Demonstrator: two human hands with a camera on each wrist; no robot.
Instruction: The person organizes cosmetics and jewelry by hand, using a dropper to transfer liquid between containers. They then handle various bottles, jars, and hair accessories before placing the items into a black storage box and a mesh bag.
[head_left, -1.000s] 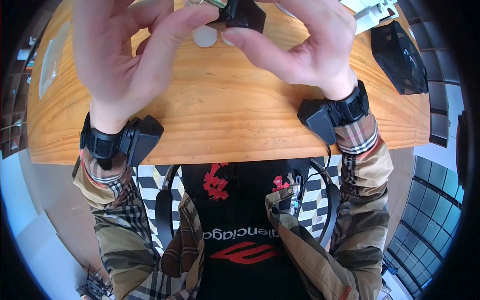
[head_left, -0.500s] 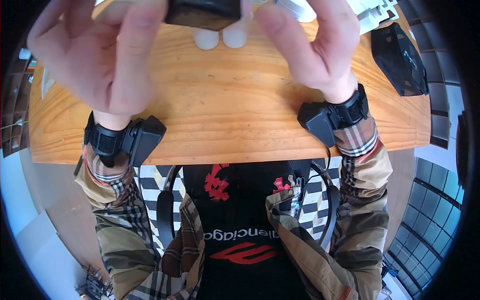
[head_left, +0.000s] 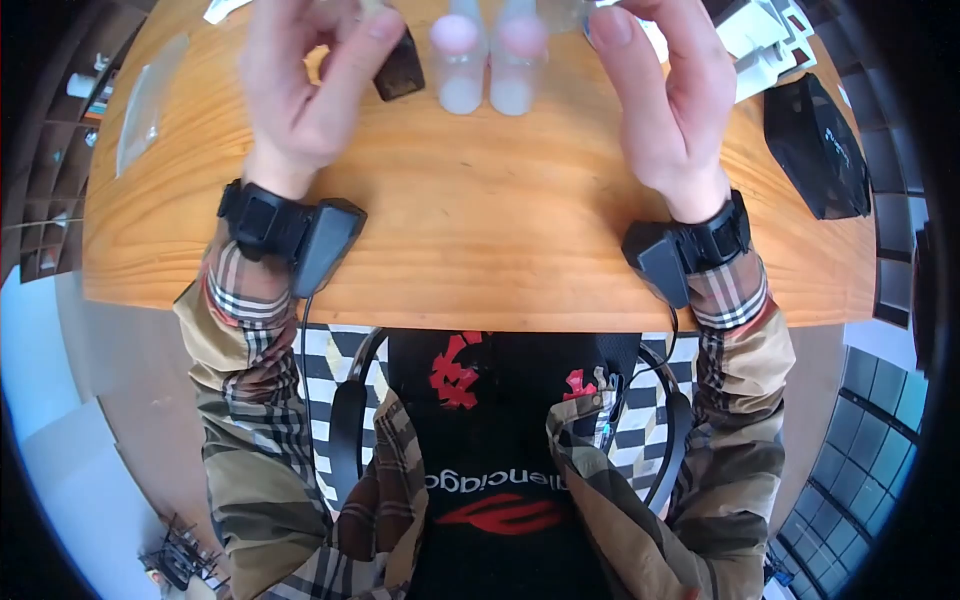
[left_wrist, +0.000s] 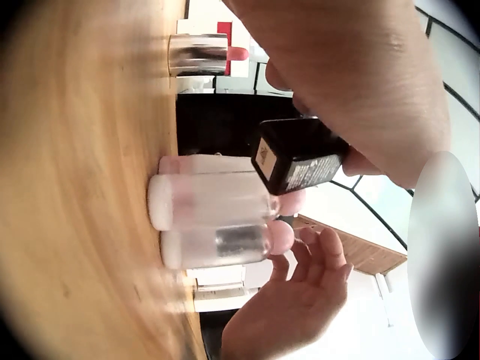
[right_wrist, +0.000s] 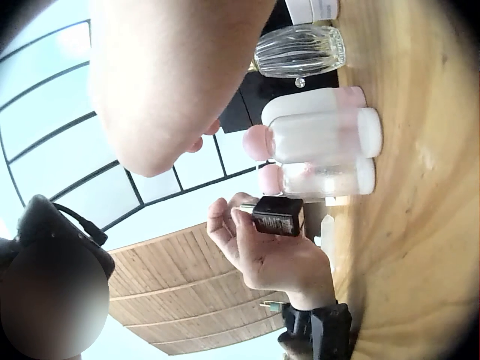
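Note:
My left hand pinches a small black rectangular bottle near its top, above the table. A printed label shows on the black bottle in the left wrist view; in the right wrist view thumb and fingers hold its neck end. Two frosted bottles with round pink caps stand side by side between the hands. To their right my right hand is raised, fingers loosely bent, holding nothing visible.
A ribbed glass bottle stands beyond the pink-capped bottles. At the right are a black box and a white rack-like object. A clear plastic packet lies at the left; a silver cylinder shows in the left wrist view.
My left hand has moved the black bottle left, away from my right hand, which has drawn off it. The head view has shifted, and the pink-capped bottles show more fully.

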